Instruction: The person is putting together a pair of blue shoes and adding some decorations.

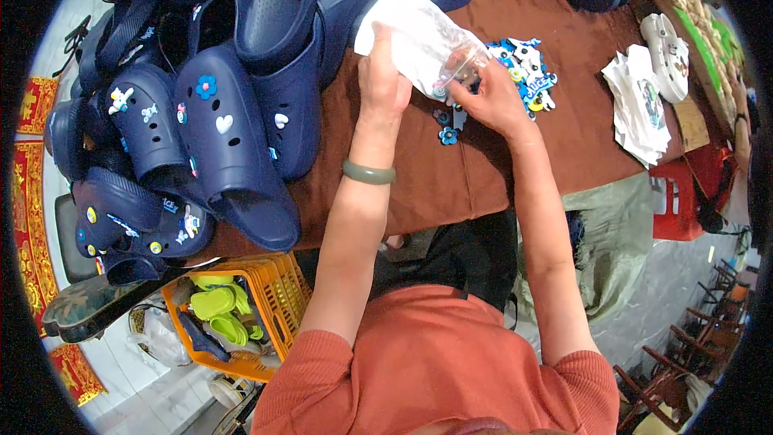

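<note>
My left hand (382,76) is closed on the upper left side of a white, partly see-through plastic bag (407,28), thumb on top. At the bag's lower right end, my right hand (495,101) is closed with its fingers pinched at the edge; whether a small piece is also between them is hidden. Just beyond the right hand lies a pile of small shoe charms (527,68) in blue, white and yellow. A few blue flower charms (447,135) rest below the bag, between my forearms.
Navy clogs (229,125) with charms on them are heaped on the left of the brown-covered table (419,185). A white clog (667,56) and white papers (638,105) lie at the right. An orange basket (286,306) holding green clogs stands below left.
</note>
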Demonstrator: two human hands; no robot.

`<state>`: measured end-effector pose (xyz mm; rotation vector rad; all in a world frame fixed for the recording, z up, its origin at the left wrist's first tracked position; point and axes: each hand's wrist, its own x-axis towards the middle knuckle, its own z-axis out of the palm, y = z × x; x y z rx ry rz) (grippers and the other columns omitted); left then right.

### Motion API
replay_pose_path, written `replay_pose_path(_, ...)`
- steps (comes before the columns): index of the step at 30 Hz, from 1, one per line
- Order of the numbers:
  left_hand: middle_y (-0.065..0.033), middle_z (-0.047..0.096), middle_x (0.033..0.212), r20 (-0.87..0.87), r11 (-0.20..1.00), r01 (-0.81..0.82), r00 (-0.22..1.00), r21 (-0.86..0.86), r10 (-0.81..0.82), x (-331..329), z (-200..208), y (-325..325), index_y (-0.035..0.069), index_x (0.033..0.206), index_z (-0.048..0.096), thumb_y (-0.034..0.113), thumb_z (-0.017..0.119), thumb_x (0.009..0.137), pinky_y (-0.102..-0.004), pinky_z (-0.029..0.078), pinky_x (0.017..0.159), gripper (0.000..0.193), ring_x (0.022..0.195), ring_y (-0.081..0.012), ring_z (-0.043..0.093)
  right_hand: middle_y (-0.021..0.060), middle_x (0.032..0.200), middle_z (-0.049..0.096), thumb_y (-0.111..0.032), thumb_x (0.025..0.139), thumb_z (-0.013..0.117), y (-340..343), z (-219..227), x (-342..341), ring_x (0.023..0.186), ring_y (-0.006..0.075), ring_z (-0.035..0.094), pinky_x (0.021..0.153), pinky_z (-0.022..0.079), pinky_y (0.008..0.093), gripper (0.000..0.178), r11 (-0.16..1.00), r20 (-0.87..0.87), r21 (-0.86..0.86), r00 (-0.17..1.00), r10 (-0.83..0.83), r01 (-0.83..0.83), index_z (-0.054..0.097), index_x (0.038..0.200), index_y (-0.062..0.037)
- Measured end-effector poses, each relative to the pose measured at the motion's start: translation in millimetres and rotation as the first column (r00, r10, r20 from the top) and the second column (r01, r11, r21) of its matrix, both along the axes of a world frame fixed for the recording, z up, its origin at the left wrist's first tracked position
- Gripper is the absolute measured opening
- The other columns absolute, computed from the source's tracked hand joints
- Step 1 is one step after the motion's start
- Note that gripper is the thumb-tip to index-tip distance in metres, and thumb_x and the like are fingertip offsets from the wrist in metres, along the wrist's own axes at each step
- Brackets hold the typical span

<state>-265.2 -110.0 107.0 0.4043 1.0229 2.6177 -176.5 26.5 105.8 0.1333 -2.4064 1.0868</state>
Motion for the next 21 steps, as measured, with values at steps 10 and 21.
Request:
replay_pose_path(10,-0.0154,0.049,0.125,-0.126,0.993,-0.114,0.986,-0.024,0.110,-2,13,-10,-0.002,0.127,0.038,0.032,0.032,0.098,-0.0399,0.040,0.098,0.046,0.115,-0.0263,0.049,0.0078,0.092,0.063,-0.012,0.070,0.067,4,3,2,0.092,0.0258,0.057,0.081,0.043,0.0345,0.020,0.996,0.001,-0.090,1.000,-0.001,0.001,0.063,0.089,-0.0055)
replay_pose_path(21,-0.0159,0.048,0.126,-0.067,0.996,-0.035,0.997,0.077,0.041,-6,8,-10,-0.002,0.128,0.036,0.032,0.032,0.098,-0.0408,0.039,0.099,0.046,0.117,-0.0270,0.047,0.0045,0.087,0.061,-0.013,0.073,0.071,-1,0,2,0.084,0.0129,0.057,0.074,0.045,0.0261,0.034,0.932,0.095,-0.363,0.995,0.032,0.004,0.062,0.105,-0.0056)
